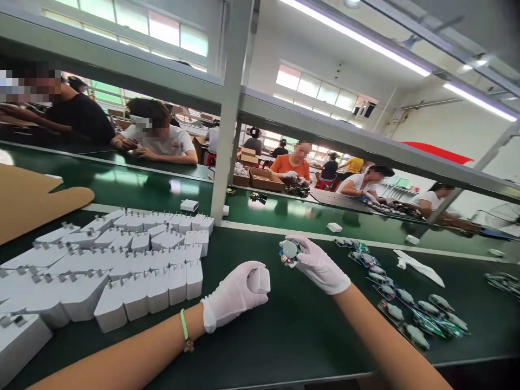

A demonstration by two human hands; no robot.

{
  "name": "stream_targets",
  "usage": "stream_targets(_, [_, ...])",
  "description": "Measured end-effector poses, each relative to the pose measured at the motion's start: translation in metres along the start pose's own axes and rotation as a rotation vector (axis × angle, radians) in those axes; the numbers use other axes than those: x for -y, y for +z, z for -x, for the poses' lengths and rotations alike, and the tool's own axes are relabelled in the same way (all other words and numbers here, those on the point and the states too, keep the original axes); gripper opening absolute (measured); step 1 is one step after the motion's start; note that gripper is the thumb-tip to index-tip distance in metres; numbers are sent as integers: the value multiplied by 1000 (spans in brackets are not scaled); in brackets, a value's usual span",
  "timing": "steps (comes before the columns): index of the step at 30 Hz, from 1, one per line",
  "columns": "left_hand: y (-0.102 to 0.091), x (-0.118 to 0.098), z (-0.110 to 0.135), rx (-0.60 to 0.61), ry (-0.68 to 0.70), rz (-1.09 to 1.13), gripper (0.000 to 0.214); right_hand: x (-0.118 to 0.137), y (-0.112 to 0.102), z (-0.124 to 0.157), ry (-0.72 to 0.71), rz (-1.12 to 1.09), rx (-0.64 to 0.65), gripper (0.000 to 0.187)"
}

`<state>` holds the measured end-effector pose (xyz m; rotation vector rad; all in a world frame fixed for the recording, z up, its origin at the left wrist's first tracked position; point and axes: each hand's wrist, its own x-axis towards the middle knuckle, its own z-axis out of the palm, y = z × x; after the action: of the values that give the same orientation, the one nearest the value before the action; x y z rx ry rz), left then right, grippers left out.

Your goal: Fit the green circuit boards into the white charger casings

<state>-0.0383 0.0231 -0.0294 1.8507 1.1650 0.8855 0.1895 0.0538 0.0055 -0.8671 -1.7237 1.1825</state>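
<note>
My left hand [233, 295], in a white glove, is closed around a small white plastic charger housing [261, 279], its end facing right. To its right and slightly higher, my gloved right hand [323, 264] pinches a small circuit board [290, 251] with a pale grey rounded piece on it. The board and the housing are apart. Left of my left hand stand rows of white charger housings [158, 287] with metal prongs on top. Several more circuit boards [406, 297] with grey pieces lie in lines beyond my right forearm.
A white glove [420, 266] lies beside the boards. Beyond a pale strip, a green conveyor belt [292, 208] carries a few white housings [334, 227]. A metal post [227, 119] rises ahead; cardboard [32, 200] sits at far left. Co-workers sit across the belt.
</note>
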Motion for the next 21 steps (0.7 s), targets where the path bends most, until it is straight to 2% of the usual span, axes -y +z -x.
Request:
stream_targets(4, [-7, 3, -3, -29, 1, 45, 49, -14, 32, -20, 43, -474, 25, 50])
stream_targets(7, [-8, 4, -4, -46, -5, 70, 46, -20, 39, -11, 129, -602, 5, 46])
stream_targets(12, [-2, 7, -5, -18, -10, 82, 49, -20, 34, 5, 267, -640, 19, 43])
stream_targets(16, [1, 10, -1, -55, 14, -13, 49, -18, 35, 8, 324, -568, 112, 47])
stream_targets(18, [2, 10, 1, -98, 90, -47, 43, -14, 37, 10, 323, -462, 146, 47])
stream_targets(21, [2, 7, 3, -185, 271, -112, 32, -3, 39, 14, 398, -310, 166, 48])
